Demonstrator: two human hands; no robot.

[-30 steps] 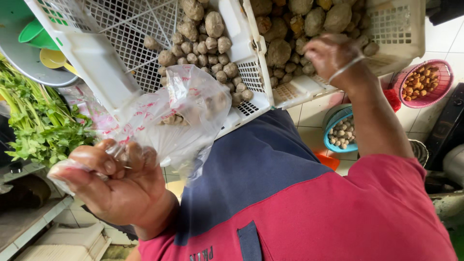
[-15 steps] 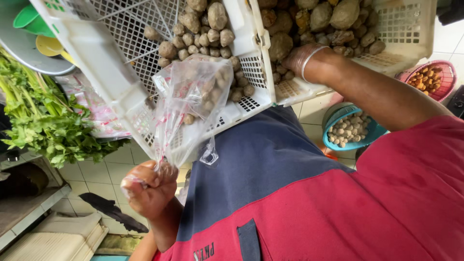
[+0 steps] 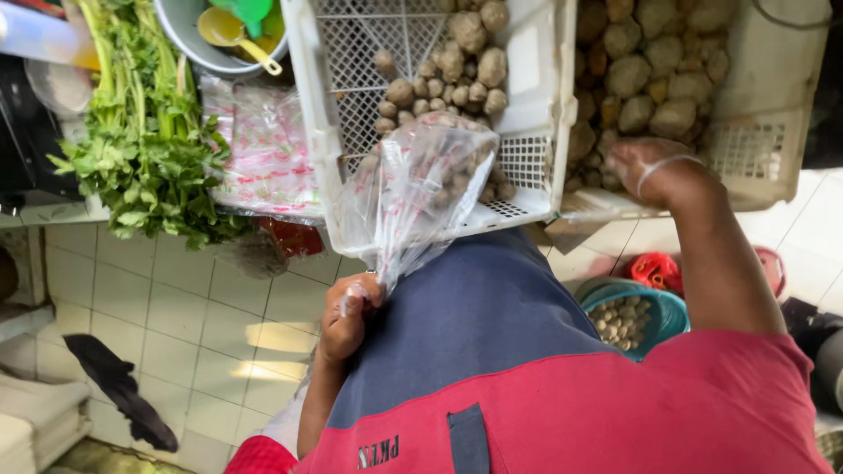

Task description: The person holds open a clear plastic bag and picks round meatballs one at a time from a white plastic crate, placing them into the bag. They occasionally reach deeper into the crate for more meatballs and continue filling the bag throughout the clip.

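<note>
My left hand [image 3: 351, 312] is shut on the gathered neck of a clear plastic bag [image 3: 421, 193]. The bag hangs over the near edge of a white slatted crate [image 3: 307, 105], and brown lumps show through it. Small potatoes [image 3: 457, 70] lie in that crate. My right hand [image 3: 654, 167], with a thin band at the wrist, lies palm down on larger potatoes [image 3: 650, 70] in a second white crate [image 3: 764, 149] to the right. Its fingers are hidden among them.
Leafy green stalks [image 3: 140, 149] lie at the left beside printed plastic packets [image 3: 263, 149]. A grey bowl [image 3: 189, 44] holds a yellow scoop [image 3: 228, 31]. Below the crates stand a blue basket [image 3: 654, 307] of small round produce and a red bag [image 3: 654, 268]. A black cloth [image 3: 123, 386] lies on the tiled floor.
My left hand has drawn the bag down and closed tighter on its neck. My right hand has slid down from the potato pile to the crate's near edge.
</note>
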